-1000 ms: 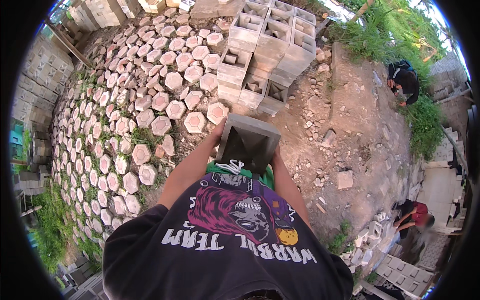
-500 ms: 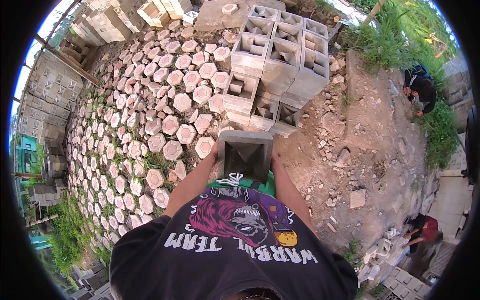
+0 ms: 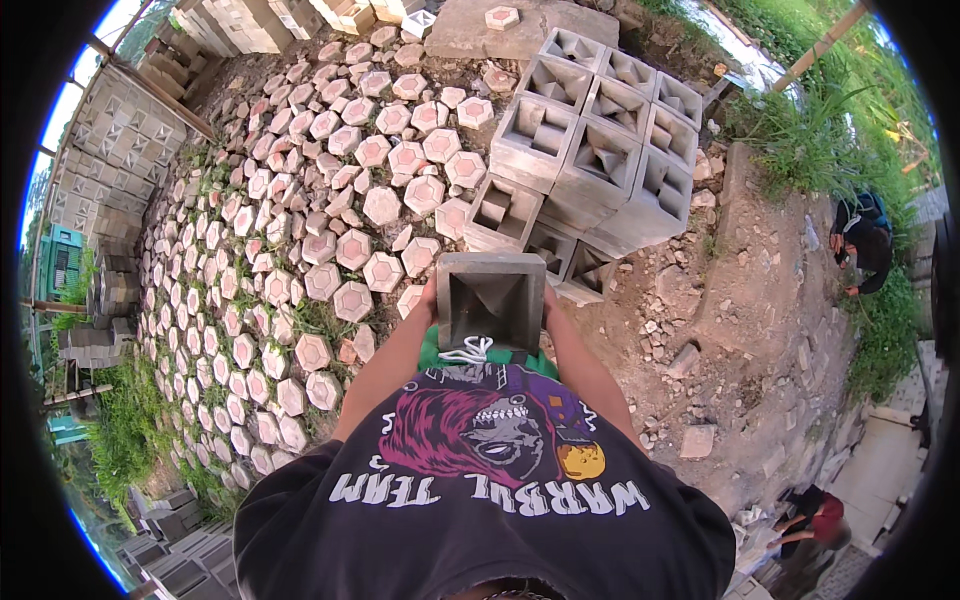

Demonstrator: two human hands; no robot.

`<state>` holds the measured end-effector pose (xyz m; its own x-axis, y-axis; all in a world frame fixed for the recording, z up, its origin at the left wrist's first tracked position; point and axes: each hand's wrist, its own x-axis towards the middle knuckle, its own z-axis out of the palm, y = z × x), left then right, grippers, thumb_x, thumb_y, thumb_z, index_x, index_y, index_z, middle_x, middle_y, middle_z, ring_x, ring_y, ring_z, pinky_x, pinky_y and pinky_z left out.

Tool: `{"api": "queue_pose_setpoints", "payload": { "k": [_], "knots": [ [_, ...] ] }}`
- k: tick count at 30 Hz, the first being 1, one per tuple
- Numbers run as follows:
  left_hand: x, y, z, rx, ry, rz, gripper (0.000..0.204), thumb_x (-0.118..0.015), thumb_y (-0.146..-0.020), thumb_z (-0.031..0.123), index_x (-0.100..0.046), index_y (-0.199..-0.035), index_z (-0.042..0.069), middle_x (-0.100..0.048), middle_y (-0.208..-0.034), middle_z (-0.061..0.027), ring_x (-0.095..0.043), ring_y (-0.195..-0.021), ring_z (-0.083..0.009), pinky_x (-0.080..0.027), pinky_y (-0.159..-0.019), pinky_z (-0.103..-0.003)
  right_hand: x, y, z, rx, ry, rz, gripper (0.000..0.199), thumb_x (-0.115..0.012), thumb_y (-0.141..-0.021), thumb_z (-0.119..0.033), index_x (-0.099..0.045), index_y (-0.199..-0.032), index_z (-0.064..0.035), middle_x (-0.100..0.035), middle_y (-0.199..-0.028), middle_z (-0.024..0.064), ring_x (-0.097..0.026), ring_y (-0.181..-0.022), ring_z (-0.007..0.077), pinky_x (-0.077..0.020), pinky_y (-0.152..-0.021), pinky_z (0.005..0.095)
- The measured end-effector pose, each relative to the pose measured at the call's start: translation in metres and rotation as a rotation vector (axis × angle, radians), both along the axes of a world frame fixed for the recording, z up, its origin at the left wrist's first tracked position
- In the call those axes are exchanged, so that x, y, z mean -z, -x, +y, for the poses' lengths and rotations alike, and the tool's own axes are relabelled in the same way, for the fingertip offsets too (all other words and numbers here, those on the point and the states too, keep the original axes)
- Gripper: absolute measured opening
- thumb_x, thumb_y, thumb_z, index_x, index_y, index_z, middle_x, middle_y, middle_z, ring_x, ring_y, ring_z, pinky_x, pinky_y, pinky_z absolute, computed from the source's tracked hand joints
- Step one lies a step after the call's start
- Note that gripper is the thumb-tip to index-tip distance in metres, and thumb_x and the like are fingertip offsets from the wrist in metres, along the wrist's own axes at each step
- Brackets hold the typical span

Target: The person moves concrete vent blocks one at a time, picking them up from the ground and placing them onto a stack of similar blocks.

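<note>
Left hand (image 3: pixel 431 298) and right hand (image 3: pixel 549 303) clamp opposite sides of one grey concrete block (image 3: pixel 490 300), recessed face up, held off the ground at waist height in front of the green shorts (image 3: pixel 430 348); fingers mostly hidden by the block, can't tell how far they're spread. Block is just short of the near edge of the block stack (image 3: pixel 610 150), which stands on bare dirt (image 3: pixel 640 385). Hexagonal pavers (image 3: pixel 382 271) cover the ground left of it, up to the stack's left edge.
</note>
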<state>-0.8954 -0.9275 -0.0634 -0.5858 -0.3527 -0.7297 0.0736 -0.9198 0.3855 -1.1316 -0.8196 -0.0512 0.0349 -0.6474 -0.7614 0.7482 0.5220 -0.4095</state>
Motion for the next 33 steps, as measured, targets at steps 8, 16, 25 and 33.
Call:
{"api": "queue_pose_setpoints", "payload": {
  "k": [8,16,25,33],
  "knots": [
    [-0.034,0.057,-0.034,0.128,0.158,-0.15,0.066,-0.03,-0.09,0.062,-0.05,-0.129,0.012,-0.059,-0.119,-0.0096,-0.059,-0.102,-0.0259,-0.047,-0.088,-0.043,0.003,0.025,0.003,0.143,0.131,-0.036,0.063,-0.038,-0.09,-0.057,-0.053,-0.124,-0.0056,-0.06,-0.116,0.0105,-0.058,-0.102,0.0251,-0.0483,-0.089,0.0395],
    [-0.014,0.128,-0.096,0.489,0.268,-0.101,0.065,-0.023,-0.095,0.057,-0.048,-0.131,0.009,-0.057,-0.121,-0.0102,-0.057,-0.104,-0.0238,-0.046,-0.091,-0.037,0.019,0.028,0.002,0.407,0.133,-0.038,0.06,-0.04,-0.09,-0.053,-0.053,-0.124,-0.0051,-0.06,-0.115,0.0111,-0.058,-0.102,0.0253,-0.0481,-0.09,0.0395],
    [0.066,0.164,-0.23,0.648,0.2,-0.194,0.072,-0.037,-0.088,0.063,-0.058,-0.117,0.0,-0.062,-0.106,-0.0146,-0.06,-0.092,-0.0225,-0.046,-0.083,-0.035,0.025,0.002,-0.082,0.69,0.05,-0.038,0.056,-0.042,-0.091,-0.049,-0.053,-0.123,-0.0046,-0.06,-0.115,0.0118,-0.058,-0.101,0.0256,-0.0478,-0.09,0.0395],
    [-0.001,0.125,-0.273,0.666,0.307,-0.418,0.067,-0.041,-0.087,0.057,-0.062,-0.11,-0.002,-0.063,-0.103,-0.0142,-0.059,-0.089,-0.021,-0.045,-0.08,-0.032,0.038,-0.044,-0.151,0.871,-0.063,-0.086,0.054,-0.044,-0.091,-0.046,-0.053,-0.123,-0.0041,-0.06,-0.114,0.0123,-0.058,-0.101,0.0258,-0.0476,-0.09,0.0396]
  ]
}}
